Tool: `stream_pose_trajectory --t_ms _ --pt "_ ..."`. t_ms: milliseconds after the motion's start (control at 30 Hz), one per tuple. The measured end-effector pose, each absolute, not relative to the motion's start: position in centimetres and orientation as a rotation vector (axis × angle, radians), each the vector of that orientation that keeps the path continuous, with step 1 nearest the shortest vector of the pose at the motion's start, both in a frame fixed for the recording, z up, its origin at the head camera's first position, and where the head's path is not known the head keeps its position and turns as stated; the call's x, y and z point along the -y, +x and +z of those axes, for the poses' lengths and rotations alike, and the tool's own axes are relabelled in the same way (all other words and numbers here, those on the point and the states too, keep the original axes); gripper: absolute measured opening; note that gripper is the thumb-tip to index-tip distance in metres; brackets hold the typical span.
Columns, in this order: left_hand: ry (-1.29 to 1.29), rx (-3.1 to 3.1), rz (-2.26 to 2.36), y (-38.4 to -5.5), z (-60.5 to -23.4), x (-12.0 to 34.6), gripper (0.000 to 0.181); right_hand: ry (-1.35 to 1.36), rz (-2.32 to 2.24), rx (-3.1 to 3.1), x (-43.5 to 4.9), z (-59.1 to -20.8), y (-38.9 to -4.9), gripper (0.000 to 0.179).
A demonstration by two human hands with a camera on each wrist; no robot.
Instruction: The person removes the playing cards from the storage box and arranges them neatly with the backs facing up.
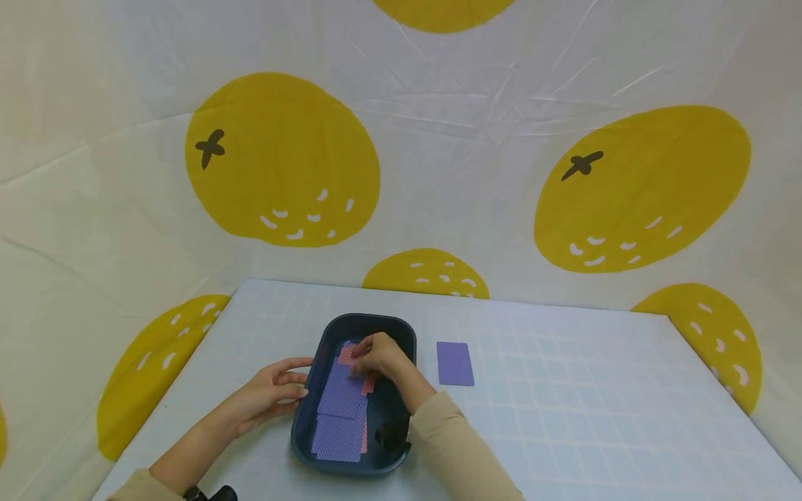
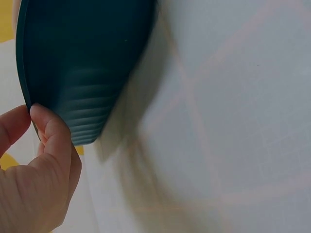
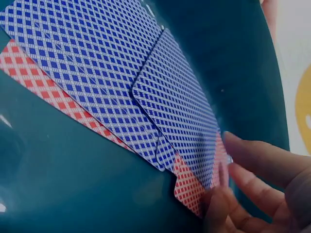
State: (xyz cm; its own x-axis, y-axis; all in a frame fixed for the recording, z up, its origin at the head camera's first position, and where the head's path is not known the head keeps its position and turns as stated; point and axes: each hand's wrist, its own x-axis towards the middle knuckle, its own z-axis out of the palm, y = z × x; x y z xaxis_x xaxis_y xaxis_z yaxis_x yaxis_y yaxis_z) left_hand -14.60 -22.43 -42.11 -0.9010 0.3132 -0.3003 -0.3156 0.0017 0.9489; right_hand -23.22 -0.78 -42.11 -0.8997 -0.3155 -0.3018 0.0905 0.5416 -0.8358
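A dark teal tray holds several overlapping playing cards. Blue-patterned backs cover much of the pile, and red-patterned backs show along its edges. My right hand reaches into the tray's far part. Its thumb and fingers pinch a red-backed playing card at the end of the pile; motion blurs the fingertips. On the tray's left side, my left hand touches the wall near the rim with its fingertips, as the left wrist view shows up close.
One blue-backed card lies flat on the table, right of the tray. A pale cloth covers the table. Behind it hangs a white curtain printed with yellow fruit. A black device sits by the right sleeve.
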Motion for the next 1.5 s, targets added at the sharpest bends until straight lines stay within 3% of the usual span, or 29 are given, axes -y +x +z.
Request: stream_pose_trajectory --t_ms 400,1067,1500 --pt "0.036 -1.848 1.949 -14.8 -41.6 22.1 0.066 -0.46 -0.922 -2.586 1.6 -42.0 -22.3 0.039" --pt "0.006 -1.863 1.936 -14.5 -41.6 22.3 0.066 -0.376 -0.947 -2.563 2.4 -41.8 -21.5 0.034" --pt "-0.033 -1.881 1.934 -14.4 -41.8 22.3 0.065 -0.16 -1.399 -2.252 1.6 -42.0 -22.4 0.04"
